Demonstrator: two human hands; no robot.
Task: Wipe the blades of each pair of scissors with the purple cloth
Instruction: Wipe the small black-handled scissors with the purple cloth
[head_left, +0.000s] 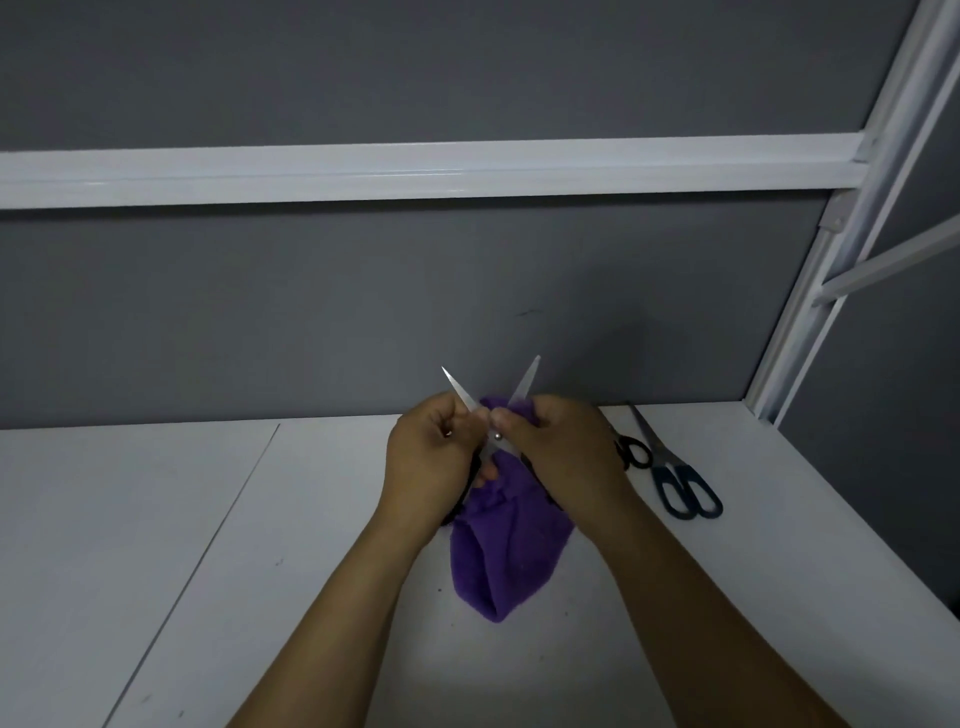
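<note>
Steel scissors (497, 437) in open V, tips up & fwd.

Left hand (434, 457), right hand (563, 452) close together, fingers curled gripping; forearms converge.

One head-worn wide-angle view looks forward and down, close over the white table (130, 519), facing the grey wall (260, 312).

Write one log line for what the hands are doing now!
left hand: grips open scissors | right hand: pinches purple cloth on a blade | spare scissors: lying on table
</note>
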